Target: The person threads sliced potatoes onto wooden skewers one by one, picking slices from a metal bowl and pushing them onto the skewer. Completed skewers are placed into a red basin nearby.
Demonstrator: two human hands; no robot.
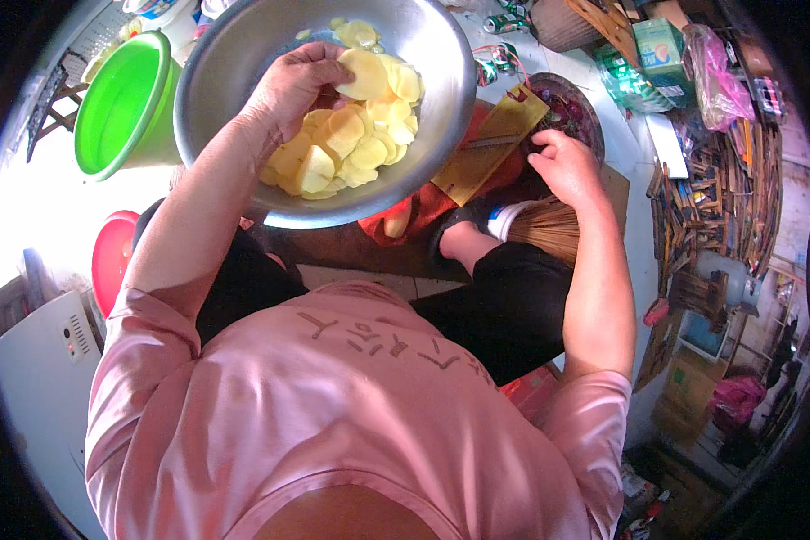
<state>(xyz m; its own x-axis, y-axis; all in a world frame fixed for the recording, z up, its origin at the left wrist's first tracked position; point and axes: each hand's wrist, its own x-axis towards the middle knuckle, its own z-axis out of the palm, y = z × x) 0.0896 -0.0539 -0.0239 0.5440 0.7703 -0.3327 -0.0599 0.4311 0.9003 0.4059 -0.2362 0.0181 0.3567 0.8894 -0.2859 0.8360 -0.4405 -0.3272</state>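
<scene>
A large steel basin [193, 117] holds a heap of thin, pale yellow potato slices [342, 135]. Over the heap, my left hand [288, 94] pinches one potato slice [365, 75] between thumb and fingers. A yellow slicer board [477, 166] with a metal blade across it lies slanted to the right of the basin. Just past its right edge is my right hand [569, 169], fingers curled together; what they hold, if anything, is hidden. Beyond that hand sits a round dark tray [589, 112] with dark red pieces in it.
Left of the basin stands a green bucket [121, 108], with a red basin [112, 256] nearer me. A straw broom [542, 229] and orange-red cloth or bag [391, 220] lie near my legs. Cans [506, 56], a pink plastic bag [715, 76] and stacked firewood [747, 189] are along the right.
</scene>
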